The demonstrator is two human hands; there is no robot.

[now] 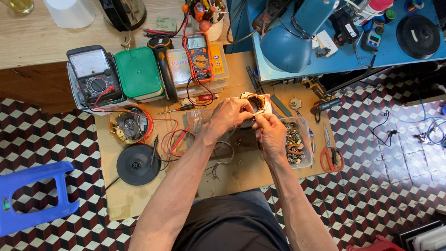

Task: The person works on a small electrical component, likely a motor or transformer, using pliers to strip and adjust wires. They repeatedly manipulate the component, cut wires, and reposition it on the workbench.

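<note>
My left hand [229, 116] and my right hand [269, 131] meet over the middle of a low wooden board [241, 174]. Together they hold a small white part with a dark coil inside [258, 102], raised above the board. The left fingers pinch its near left side. The right fingers hold something thin at its lower edge, too small to make out. Thin wires [222, 160] trail from under the hands onto the board.
On the board's far side lie an analog meter [93, 74], a green-lidded box [138, 73] and an orange digital multimeter [200, 56]. A clear tub of small parts [297, 144] and red scissors [331, 155] sit right. A black disc [135, 164] and blue stool [30, 195] are left.
</note>
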